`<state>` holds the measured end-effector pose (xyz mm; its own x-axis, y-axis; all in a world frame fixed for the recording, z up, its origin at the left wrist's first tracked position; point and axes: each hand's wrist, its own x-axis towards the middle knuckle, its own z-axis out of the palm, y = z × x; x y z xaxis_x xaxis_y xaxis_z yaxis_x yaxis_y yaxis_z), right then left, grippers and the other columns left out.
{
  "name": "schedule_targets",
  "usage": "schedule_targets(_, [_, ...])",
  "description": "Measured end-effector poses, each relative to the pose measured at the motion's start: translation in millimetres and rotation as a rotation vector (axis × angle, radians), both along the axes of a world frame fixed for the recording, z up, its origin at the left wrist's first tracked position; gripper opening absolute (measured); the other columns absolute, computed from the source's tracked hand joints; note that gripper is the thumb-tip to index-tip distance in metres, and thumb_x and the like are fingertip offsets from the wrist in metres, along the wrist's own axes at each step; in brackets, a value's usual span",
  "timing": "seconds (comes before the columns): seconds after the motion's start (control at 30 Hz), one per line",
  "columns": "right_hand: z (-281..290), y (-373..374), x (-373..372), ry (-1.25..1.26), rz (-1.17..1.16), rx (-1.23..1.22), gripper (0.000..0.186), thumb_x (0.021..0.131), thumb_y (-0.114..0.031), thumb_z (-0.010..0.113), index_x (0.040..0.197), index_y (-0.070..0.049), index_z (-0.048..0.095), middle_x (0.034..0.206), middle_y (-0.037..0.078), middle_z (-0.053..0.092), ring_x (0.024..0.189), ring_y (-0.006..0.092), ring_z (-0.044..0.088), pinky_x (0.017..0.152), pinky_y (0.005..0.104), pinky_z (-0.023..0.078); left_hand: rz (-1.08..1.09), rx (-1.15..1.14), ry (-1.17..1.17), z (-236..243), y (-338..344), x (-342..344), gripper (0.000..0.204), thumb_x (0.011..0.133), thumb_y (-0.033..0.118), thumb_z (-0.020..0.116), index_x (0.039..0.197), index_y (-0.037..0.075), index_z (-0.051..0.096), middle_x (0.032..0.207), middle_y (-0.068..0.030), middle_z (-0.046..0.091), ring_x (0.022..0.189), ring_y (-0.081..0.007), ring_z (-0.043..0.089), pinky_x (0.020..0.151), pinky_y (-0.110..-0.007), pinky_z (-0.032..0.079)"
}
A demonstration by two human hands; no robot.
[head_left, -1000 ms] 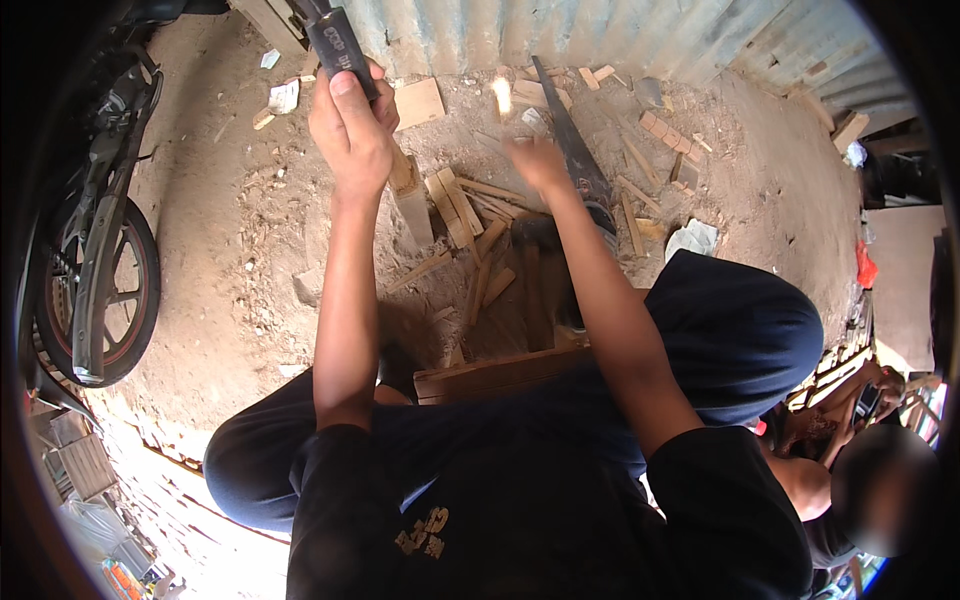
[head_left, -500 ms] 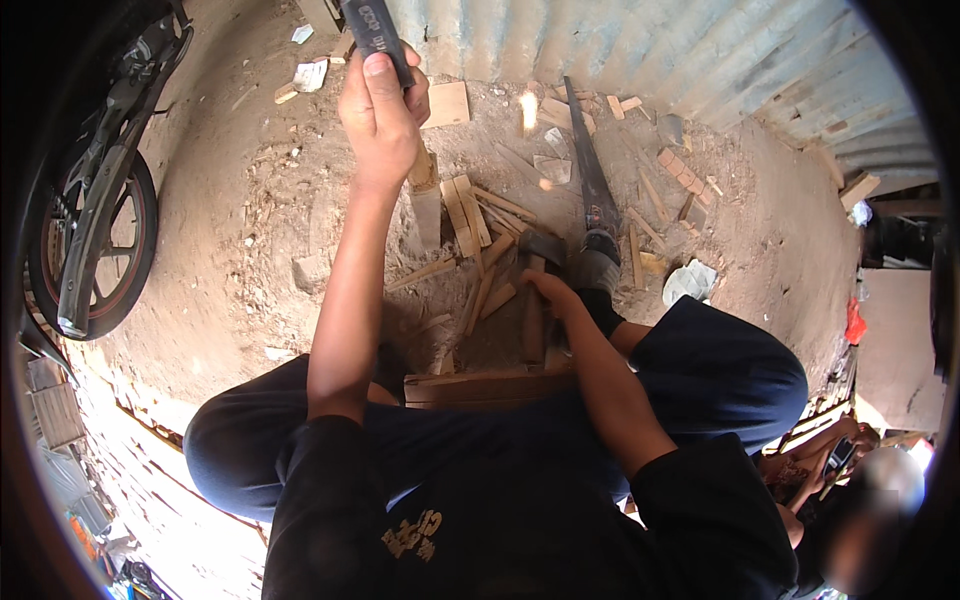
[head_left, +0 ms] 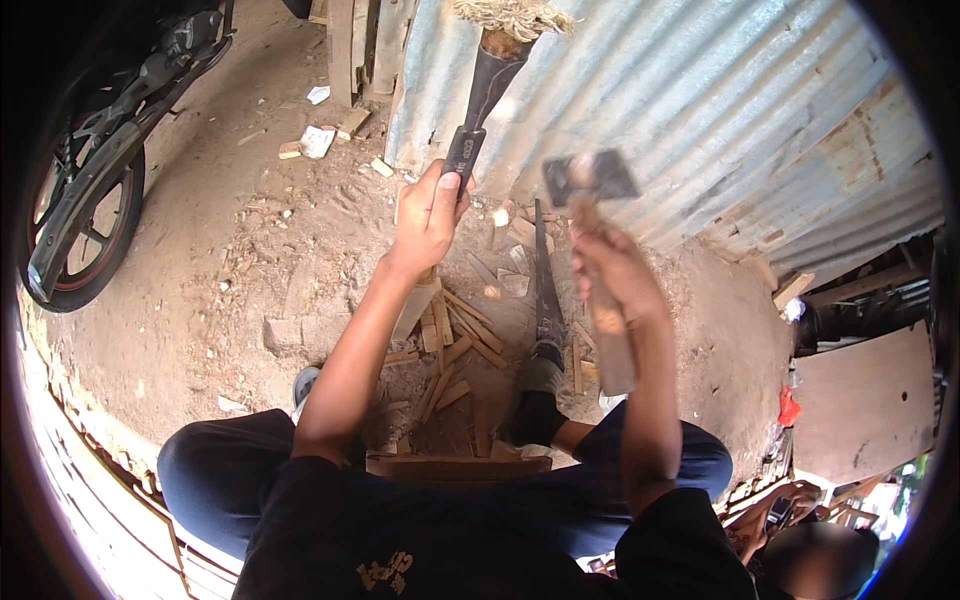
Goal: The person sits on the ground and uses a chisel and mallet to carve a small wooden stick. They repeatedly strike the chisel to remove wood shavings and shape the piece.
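Observation:
My left hand point(head_left: 430, 225) is closed round a black sleeved shaft point(head_left: 464, 152), held upright, with a flared upper section point(head_left: 492, 75) and frayed straw-like fibres point(head_left: 510, 20) on top. Pale wood point(head_left: 415, 305) shows below that hand. My right hand point(head_left: 612, 265) grips the wooden handle point(head_left: 612, 355) of a hammer, whose dark, blocky head point(head_left: 590, 175) is raised to the right of the shaft, blurred by motion. A long dark saw-like tool point(head_left: 547, 300) lies on the ground beside my right foot point(head_left: 535, 405).
Split wood point(head_left: 470, 330) litters the dirt floor point(head_left: 230, 350) before a wooden block point(head_left: 460, 465). Corrugated metal sheeting point(head_left: 680, 90) rises ahead. A motorcycle point(head_left: 90, 220) stands at left. Another person point(head_left: 820, 555) holding a phone point(head_left: 780, 515) is at lower right, near a leaning board point(head_left: 860, 400).
My right hand has lifted the hammer from among the wood pieces below. The view has tipped up, showing more wall and the fibrous top of the shaft my left hand holds.

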<state>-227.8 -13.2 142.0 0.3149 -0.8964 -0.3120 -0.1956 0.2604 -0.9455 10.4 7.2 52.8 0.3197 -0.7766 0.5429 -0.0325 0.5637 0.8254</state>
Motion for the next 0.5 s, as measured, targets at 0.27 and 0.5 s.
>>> schedule_targets(0.27, [212,24,40,0.063,0.133,-0.770,0.043,0.103,-0.039,0.051,0.124,-0.001,0.052,0.065,-0.001,0.049,0.039,0.0027,0.043,0.035,0.0174,0.039,-0.021,-0.003,-0.036,-1,5,-5,0.033,0.107,0.024,0.040,0.091,0.003,0.058,0.056,0.0001,0.049,0.048,-0.0074,0.044,0.047,-0.026,0.035])
schedule_targets(0.5, [221,46,56,0.524,0.289,-0.685,0.038,0.100,-0.038,0.058,0.111,-0.001,0.058,0.060,-0.003,0.050,0.037,0.0015,0.046,0.032,0.0153,0.040,-0.070,-0.001,0.024,3,9,-4,0.033,0.107,0.024,0.041,0.090,0.003,0.059,0.059,0.0002,0.051,0.049,-0.0070,0.043,0.047,-0.025,0.036])
